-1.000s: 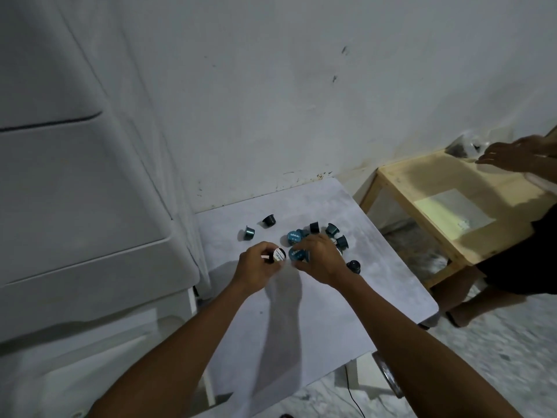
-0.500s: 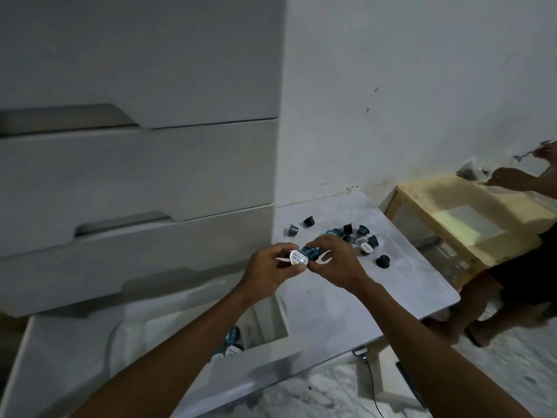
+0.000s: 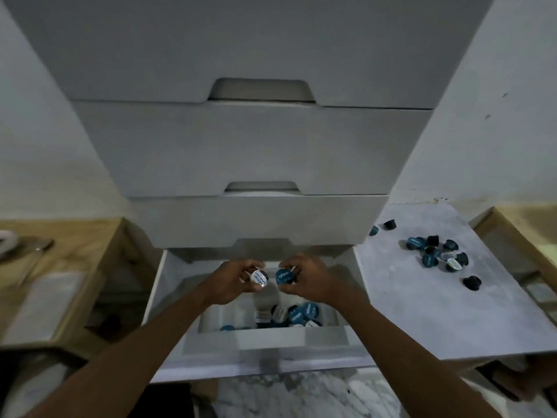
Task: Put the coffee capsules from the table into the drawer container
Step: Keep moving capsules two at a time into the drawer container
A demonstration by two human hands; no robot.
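Just below my hands, the open drawer container (image 3: 265,342) holds a heap of capsules (image 3: 297,315). My left hand (image 3: 233,282) pinches a white-lidded capsule (image 3: 259,278), and my right hand (image 3: 313,280) a blue-lidded capsule (image 3: 285,276) (both lids face me). Beyond my right hand, loose capsules (image 3: 434,254) lie on the table (image 3: 422,312).

Both hands, left (image 3: 233,282) and right (image 3: 304,277), each pinching a capsule over open drawer (image 3: 265,345)
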